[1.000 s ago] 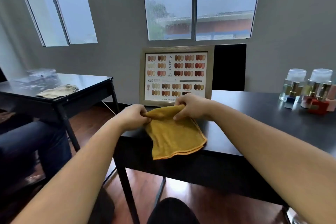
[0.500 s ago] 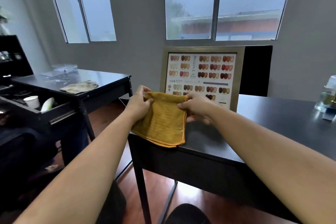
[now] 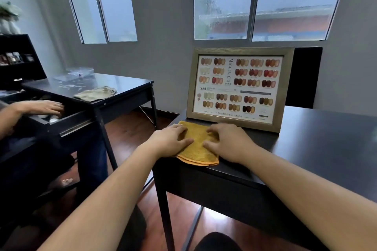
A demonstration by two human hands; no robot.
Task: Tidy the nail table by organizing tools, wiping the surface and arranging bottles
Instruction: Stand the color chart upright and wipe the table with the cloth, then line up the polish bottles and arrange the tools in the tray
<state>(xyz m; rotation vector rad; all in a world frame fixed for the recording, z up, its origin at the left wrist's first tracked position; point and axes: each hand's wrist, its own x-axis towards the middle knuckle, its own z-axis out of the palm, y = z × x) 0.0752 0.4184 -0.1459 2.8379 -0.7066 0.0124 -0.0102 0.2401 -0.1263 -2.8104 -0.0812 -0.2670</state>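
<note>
1. 2 bare forearms reach forward from the bottom of the view to the near left corner of the black nail table [image 3: 318, 149].
2. A folded mustard-yellow cloth [image 3: 199, 150] lies flat on that corner, its stitched near hem right at the table's front edge.
3. The left hand [image 3: 169, 142] rests palm down on the cloth's left part, fingers laid out and lightly bent, pressing the fabric to the tabletop.
4. The right hand [image 3: 226, 141] does the same on the cloth's right part, fingers spread and pointing inward. A strip of cloth shows between the 2 hands, which do not touch.
5. Just beyond the cloth a framed nail colour chart [image 3: 238, 87] stands on the table, leaning back, with rows of brown, red and beige swatches. The cloth's far edge lies just beside the frame's base.
6. Behind the frame's right side is a dark chair back [image 3: 304, 77].
7. To the left, apart from the nail table, stands a second black table [image 3: 122, 85] with a crumpled grey cloth [image 3: 95, 93] on top and an open drawer [image 3: 69, 123].
8. Another person's hand [image 3: 40, 107] reaches into that drawer.
9. Farthest off are a grey wall, 2 windows [image 3: 259, 2] and a dark shelf [image 3: 18, 59] at the left.
</note>
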